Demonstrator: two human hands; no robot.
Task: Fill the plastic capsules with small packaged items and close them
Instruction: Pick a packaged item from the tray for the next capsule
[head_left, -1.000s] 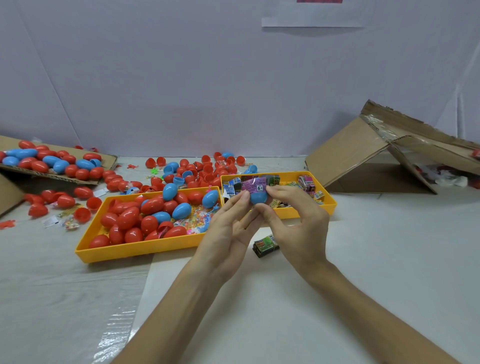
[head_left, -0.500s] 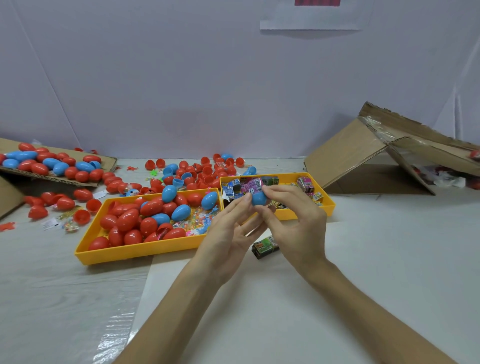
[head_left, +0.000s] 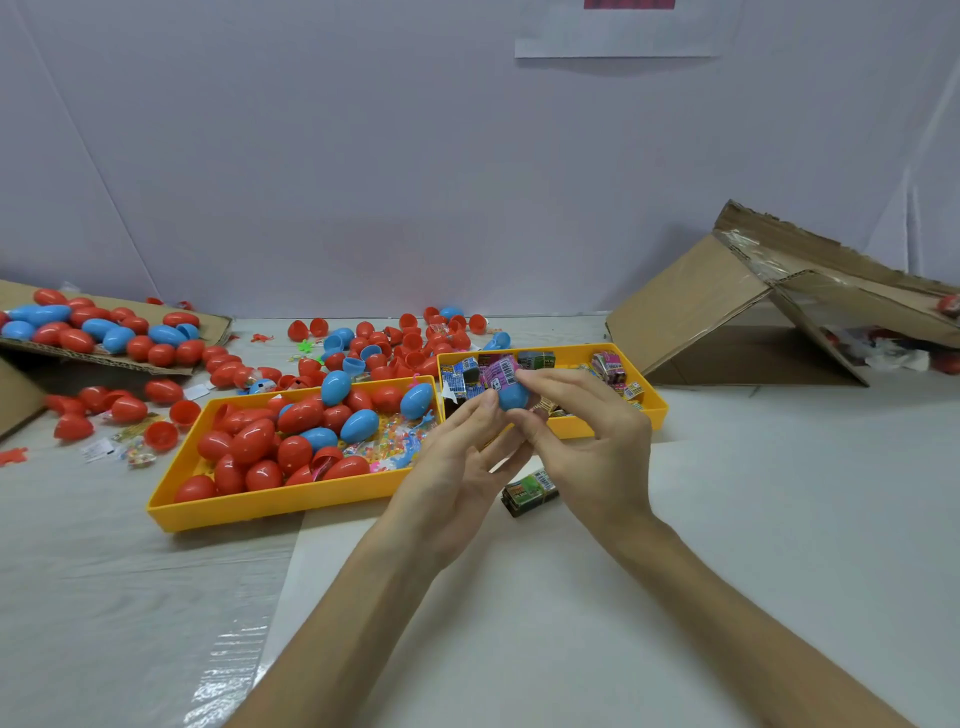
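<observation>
A blue capsule half (head_left: 511, 396) is held up over the small yellow tray (head_left: 655, 404) between both hands. My right hand (head_left: 592, 447) pinches it from the right with thumb and fingers. My left hand (head_left: 457, 467) touches its left side with its fingertips. A purple packet (head_left: 500, 372) sticks out of the capsule's top. The small tray holds several packaged items (head_left: 609, 366). The large yellow tray (head_left: 270, 506) to the left holds several red and blue capsules (head_left: 291, 436) and clear toy packets.
A green packet (head_left: 530, 491) lies on the table under my hands. Loose red and blue capsule halves (head_left: 395, 343) are scattered behind the trays. Cardboard (head_left: 104, 332) at far left carries more capsules. A collapsed cardboard box (head_left: 753, 312) stands at right.
The purple packet has gone deeper into the blue capsule half. Both hands stayed over the small tray, with the fingers shifting slightly round the capsule.
</observation>
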